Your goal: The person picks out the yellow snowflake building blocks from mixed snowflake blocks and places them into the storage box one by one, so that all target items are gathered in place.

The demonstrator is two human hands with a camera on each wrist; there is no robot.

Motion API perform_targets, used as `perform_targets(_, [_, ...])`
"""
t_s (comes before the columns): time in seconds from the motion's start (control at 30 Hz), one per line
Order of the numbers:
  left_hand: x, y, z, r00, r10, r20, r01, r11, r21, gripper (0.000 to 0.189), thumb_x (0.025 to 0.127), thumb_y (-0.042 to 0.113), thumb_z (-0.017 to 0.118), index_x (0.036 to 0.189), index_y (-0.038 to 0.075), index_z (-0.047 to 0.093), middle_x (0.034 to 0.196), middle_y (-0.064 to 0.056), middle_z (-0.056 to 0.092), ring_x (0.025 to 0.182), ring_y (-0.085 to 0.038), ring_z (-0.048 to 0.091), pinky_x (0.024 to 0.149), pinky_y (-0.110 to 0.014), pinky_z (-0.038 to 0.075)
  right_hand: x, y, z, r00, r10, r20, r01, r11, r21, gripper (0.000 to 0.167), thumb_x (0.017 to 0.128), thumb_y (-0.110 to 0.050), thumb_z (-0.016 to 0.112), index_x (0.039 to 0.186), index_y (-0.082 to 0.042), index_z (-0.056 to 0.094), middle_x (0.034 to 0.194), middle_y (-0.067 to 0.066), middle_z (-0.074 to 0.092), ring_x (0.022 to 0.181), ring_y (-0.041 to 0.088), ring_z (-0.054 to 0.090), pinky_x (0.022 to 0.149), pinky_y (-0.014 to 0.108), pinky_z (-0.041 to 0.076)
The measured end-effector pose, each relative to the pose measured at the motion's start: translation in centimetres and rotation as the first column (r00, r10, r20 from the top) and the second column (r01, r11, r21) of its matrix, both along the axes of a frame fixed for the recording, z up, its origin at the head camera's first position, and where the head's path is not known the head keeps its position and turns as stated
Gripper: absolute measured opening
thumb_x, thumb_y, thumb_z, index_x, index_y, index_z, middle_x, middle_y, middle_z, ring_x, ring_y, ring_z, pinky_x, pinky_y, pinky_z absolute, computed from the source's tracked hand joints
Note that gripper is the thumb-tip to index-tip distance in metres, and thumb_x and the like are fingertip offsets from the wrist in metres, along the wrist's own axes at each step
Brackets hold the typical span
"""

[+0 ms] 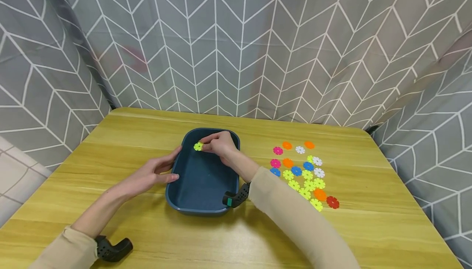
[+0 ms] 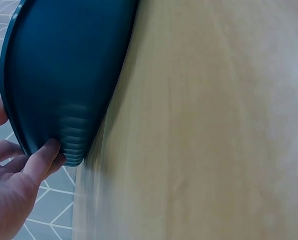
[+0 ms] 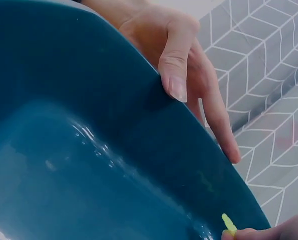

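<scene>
My right hand (image 1: 222, 145) reaches inside a dark blue plastic basin (image 1: 200, 179). It pinches a yellow-green notched disc (image 1: 198, 146) between thumb and fingertips, near the basin's far left part. Seen from the right wrist, the disc (image 3: 229, 224) is edge-on beside the basin's wall (image 3: 154, 145). My left hand (image 1: 156, 170) rests against the basin's left side, thumb at the rim and fingers extended along the outside. The left wrist view has these fingers (image 2: 41, 160) touching the basin's outer wall (image 2: 68, 75).
Right of the basin, several flat notched discs lie scattered on the wooden table (image 1: 376, 203): yellow-green (image 1: 316, 204), orange (image 1: 320, 194), blue (image 1: 296, 171), pink (image 1: 278, 150), white (image 1: 300, 150) and a red one (image 1: 333, 202). A patterned grey curtain (image 1: 236, 48) hangs behind.
</scene>
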State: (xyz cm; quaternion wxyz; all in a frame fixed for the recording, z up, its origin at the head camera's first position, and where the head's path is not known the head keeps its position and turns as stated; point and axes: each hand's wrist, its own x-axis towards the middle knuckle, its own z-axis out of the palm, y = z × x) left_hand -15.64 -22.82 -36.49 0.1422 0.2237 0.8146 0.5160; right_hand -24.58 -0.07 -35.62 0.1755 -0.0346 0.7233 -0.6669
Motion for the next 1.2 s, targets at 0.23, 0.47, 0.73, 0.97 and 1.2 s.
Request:
perform_targets(0.23, [-0.08,0.01,-0.10,1.000,-0.002,0.012,0.002,1.000,0.006,0.079,0.100,0.017,0.060,0.160,0.003,0.011,0.165,-0.023,0.012,0.147,-0.046,0.024,0.103,-0.012,0.038,-0.03,-0.10,-0.14,1.000,0.003,-0.014,-0.002,0.997,0.078,0.020,0.091,0.010,0.062,0.108,0.008,0.074,0.119,0.018,0.070,0.101,0.030,0.073,0.090,0.037,0.058])
perform_targets(0.47, [-0.03,-0.01,0.12,1.000,-0.005,0.004,0.005,1.000,-0.006,0.078,0.099,0.017,0.060,0.159,0.003,0.012,0.165,-0.024,0.013,0.147,-0.047,0.025,0.110,-0.027,0.040,-0.05,-0.12,-0.15,1.000,0.023,0.014,-0.024,0.997,0.071,0.020,0.090,0.012,0.063,0.106,0.010,0.074,0.115,0.018,0.071,0.100,0.029,0.074,0.088,0.035,0.058])
perform_targets(0.73, [0.01,0.03,0.17,1.000,0.001,0.009,-0.001,1.000,-0.008,0.078,0.099,0.017,0.061,0.160,0.003,0.012,0.165,-0.024,0.013,0.146,-0.047,0.025,0.110,-0.028,0.041,-0.06,-0.14,-0.06,0.998,0.020,0.055,-0.025,0.997,0.073,0.020,0.088,0.015,0.063,0.103,0.009,0.074,0.110,0.016,0.071,0.093,0.028,0.075,0.083,0.035,0.060])
perform_targets(0.97, [0.11,0.06,0.19,1.000,0.011,0.009,-0.010,0.999,-0.030,0.079,0.100,0.019,0.060,0.160,0.005,0.012,0.165,-0.025,0.013,0.146,-0.048,0.025,0.110,-0.055,0.031,0.19,-0.31,0.04,0.999,0.005,0.047,-0.013,0.987,0.158,0.021,0.088,0.011,0.065,0.106,0.006,0.074,0.109,0.019,0.072,0.093,0.029,0.075,0.087,0.039,0.059])
perform_targets(1.2, [0.15,0.09,0.19,1.000,0.012,0.005,-0.012,0.999,-0.033,0.078,0.100,0.019,0.060,0.160,0.006,0.012,0.165,-0.025,0.012,0.146,-0.048,0.025,0.110,-0.055,0.031,0.32,-0.28,0.08,1.000,-0.002,0.025,-0.002,0.983,0.183,0.018,0.087,0.010,0.068,0.103,0.006,0.075,0.100,0.019,0.074,0.088,0.028,0.076,0.083,0.039,0.060])
